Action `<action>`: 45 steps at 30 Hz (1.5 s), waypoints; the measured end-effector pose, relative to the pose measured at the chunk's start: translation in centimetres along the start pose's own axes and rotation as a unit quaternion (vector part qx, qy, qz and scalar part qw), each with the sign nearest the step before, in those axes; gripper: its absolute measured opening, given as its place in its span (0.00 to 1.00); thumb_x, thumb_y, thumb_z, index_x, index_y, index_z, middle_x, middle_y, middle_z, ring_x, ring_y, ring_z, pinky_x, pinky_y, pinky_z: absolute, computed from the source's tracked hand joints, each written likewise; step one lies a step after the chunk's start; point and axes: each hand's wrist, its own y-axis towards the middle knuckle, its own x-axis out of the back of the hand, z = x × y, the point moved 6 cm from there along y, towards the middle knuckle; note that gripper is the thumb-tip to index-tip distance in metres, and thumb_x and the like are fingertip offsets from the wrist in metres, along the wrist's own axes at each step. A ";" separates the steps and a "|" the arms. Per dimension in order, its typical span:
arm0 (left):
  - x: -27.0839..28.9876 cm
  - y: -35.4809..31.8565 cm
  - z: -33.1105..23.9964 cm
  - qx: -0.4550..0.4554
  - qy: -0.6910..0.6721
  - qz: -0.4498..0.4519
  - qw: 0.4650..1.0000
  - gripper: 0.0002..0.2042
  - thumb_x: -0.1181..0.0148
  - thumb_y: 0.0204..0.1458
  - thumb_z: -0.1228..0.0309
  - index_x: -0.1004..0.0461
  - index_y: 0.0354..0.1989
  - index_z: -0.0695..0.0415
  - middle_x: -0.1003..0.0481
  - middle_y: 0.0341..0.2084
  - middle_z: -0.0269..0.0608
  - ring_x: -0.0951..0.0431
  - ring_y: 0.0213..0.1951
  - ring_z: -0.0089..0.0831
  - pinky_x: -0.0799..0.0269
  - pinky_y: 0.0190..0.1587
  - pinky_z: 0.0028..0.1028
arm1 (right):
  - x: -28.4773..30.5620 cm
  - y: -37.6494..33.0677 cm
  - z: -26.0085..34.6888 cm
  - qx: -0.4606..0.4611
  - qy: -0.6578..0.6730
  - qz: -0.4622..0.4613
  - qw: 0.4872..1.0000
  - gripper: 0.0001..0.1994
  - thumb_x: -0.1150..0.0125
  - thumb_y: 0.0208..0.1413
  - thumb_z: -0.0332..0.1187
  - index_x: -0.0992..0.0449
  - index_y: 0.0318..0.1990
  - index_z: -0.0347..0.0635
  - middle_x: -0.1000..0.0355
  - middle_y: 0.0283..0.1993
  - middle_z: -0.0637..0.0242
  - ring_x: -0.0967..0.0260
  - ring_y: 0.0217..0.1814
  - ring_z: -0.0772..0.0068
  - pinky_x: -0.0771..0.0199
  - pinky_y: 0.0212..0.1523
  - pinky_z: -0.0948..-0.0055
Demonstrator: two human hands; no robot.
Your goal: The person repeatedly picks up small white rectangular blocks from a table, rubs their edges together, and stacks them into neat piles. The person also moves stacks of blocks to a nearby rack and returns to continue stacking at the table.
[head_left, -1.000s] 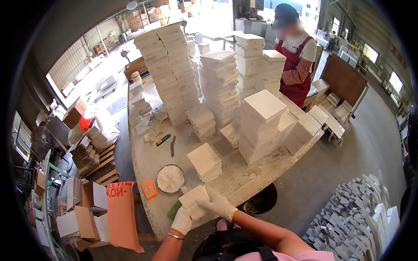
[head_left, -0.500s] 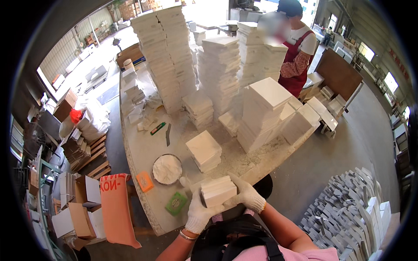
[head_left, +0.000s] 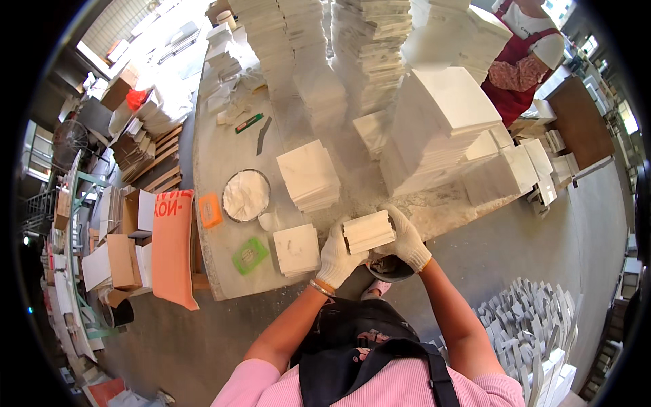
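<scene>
Both gloved hands are gripping a small stack of white tiles above the near table edge: left hand is clasping its left end, right hand its right end. A single white tile pile is lying just left of the left hand. A round dish of white powder is sitting farther left. A person in a red apron is standing across the table.

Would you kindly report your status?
Left hand and right hand grip small stack of white square tiles. Above table edge. Nothing obstructing.
</scene>
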 end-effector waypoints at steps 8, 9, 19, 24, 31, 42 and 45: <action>-2.3 -0.3 0.1 0.004 -0.019 -0.030 0.999 0.61 0.23 0.39 0.66 0.68 0.73 0.62 0.23 0.49 0.48 0.21 0.50 0.43 0.26 0.56 0.36 | -1.8 0.5 -7.0 0.108 -0.180 0.004 0.978 0.49 0.22 0.35 0.29 0.43 0.68 0.34 0.28 0.56 0.54 0.31 0.61 0.54 0.30 0.61 0.62; -2.5 -0.4 0.4 -0.016 -0.011 -0.054 0.998 0.62 0.23 0.39 0.66 0.70 0.73 0.62 0.23 0.49 0.48 0.20 0.50 0.43 0.25 0.55 0.36 | -2.3 0.5 -7.1 0.112 -0.200 0.002 0.973 0.49 0.23 0.36 0.29 0.44 0.69 0.33 0.28 0.56 0.54 0.31 0.61 0.53 0.30 0.61 0.61; -3.6 0.4 3.1 -0.206 0.197 -0.058 0.957 0.45 0.27 0.39 0.63 0.46 0.66 0.59 0.21 0.47 0.43 0.21 0.50 0.41 0.32 0.61 0.39 | -2.4 1.7 -2.2 0.062 -0.178 0.012 0.982 0.25 0.24 0.34 0.37 0.25 0.43 0.45 0.24 0.42 0.55 0.26 0.48 0.48 0.24 0.48 0.58; -3.1 0.3 4.8 -0.106 -0.002 -0.018 0.994 0.37 0.24 0.36 0.57 0.32 0.57 0.57 0.23 0.47 0.43 0.25 0.53 0.41 0.33 0.61 0.43 | -0.8 2.2 0.6 0.022 -0.196 0.094 0.976 0.30 0.19 0.26 0.38 0.24 0.44 0.45 0.24 0.41 0.54 0.25 0.47 0.47 0.24 0.48 0.57; -0.1 0.7 -2.0 -0.045 -0.160 0.095 0.982 0.45 0.16 0.33 0.65 0.40 0.58 0.62 0.27 0.52 0.45 0.25 0.53 0.34 0.28 0.57 0.35 | 0.9 0.4 -0.4 0.011 -0.137 0.071 0.988 0.39 0.20 0.30 0.41 0.32 0.53 0.40 0.28 0.47 0.50 0.30 0.54 0.45 0.29 0.54 0.56; -1.0 -1.1 -13.6 0.005 -0.168 0.272 0.948 0.53 0.15 0.32 0.64 0.45 0.66 0.66 0.30 0.58 0.49 0.29 0.59 0.35 0.34 0.63 0.37 | 9.5 -9.4 7.1 -0.076 0.046 -0.047 0.995 0.46 0.15 0.26 0.46 0.29 0.58 0.39 0.24 0.52 0.59 0.25 0.54 0.66 0.27 0.58 0.66; -1.8 -0.6 -17.9 -0.029 -0.345 0.292 0.892 0.54 0.20 0.41 0.57 0.51 0.71 0.66 0.33 0.61 0.54 0.32 0.63 0.38 0.36 0.64 0.38 | 13.9 -10.2 8.6 -0.078 0.204 -0.045 0.975 0.48 0.14 0.23 0.37 0.31 0.60 0.35 0.26 0.55 0.60 0.30 0.59 0.68 0.31 0.63 0.67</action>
